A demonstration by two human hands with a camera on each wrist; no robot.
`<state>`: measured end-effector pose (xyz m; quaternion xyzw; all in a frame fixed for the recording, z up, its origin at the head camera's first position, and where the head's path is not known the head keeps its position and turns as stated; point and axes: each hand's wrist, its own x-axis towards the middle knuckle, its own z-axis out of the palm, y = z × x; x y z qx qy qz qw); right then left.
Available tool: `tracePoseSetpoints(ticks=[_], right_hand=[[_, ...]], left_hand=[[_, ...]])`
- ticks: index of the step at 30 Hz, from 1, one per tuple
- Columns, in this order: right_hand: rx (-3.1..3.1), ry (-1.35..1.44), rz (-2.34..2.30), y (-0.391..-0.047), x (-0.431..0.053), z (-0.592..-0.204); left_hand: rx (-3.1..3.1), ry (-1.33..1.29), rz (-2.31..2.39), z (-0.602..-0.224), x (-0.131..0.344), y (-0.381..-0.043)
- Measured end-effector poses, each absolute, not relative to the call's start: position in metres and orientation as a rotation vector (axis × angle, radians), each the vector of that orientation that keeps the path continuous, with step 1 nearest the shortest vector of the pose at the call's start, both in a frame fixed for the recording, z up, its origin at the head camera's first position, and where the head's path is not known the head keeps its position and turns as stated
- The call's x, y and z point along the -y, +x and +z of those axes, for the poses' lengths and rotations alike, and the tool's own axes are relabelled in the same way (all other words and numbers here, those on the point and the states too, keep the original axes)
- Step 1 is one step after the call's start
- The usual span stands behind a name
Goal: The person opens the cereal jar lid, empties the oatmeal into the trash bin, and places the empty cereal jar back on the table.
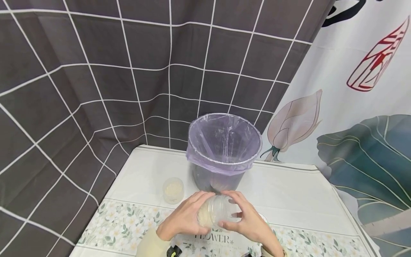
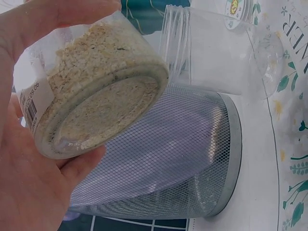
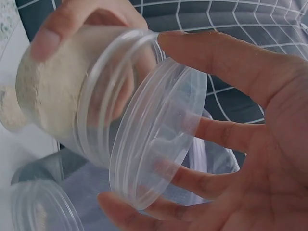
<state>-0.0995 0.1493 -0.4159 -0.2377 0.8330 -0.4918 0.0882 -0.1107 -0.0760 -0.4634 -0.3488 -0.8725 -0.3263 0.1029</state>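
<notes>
My left hand (image 1: 187,216) grips a clear plastic jar (image 2: 103,86) tilted on its side. Pale beige flakes fill its lower part, and a printed barcode label (image 2: 37,98) shows on its wall. With spread fingers, my right hand (image 3: 269,144) holds a clear screw lid (image 3: 154,139) by its rim. The lid sits at an angle right by the jar's threaded mouth. Below them, a second clear jar (image 2: 216,53), without a lid, stands on the table with its threaded rim upward. Farther left, a third container (image 1: 173,191) with beige contents stands on the table.
Behind the hands stands a mesh bin (image 2: 226,154) lined with a purple bag (image 1: 221,166). A white round item (image 1: 262,217) lies partly hidden by the right hand. The white, flower-printed cloth (image 1: 285,200) covers the table, and a dark grid curtain (image 1: 144,82) hangs behind.
</notes>
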Motion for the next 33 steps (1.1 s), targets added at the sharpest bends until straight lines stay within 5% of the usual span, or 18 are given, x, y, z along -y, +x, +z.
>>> tracePoseSetpoints(ticks=[33], right_hand=[[-2.634, -0.389, -1.423, -0.117, -0.184, -0.428]], left_hand=[[2.449, -0.873, -0.969, -0.453, 0.082, -0.113]])
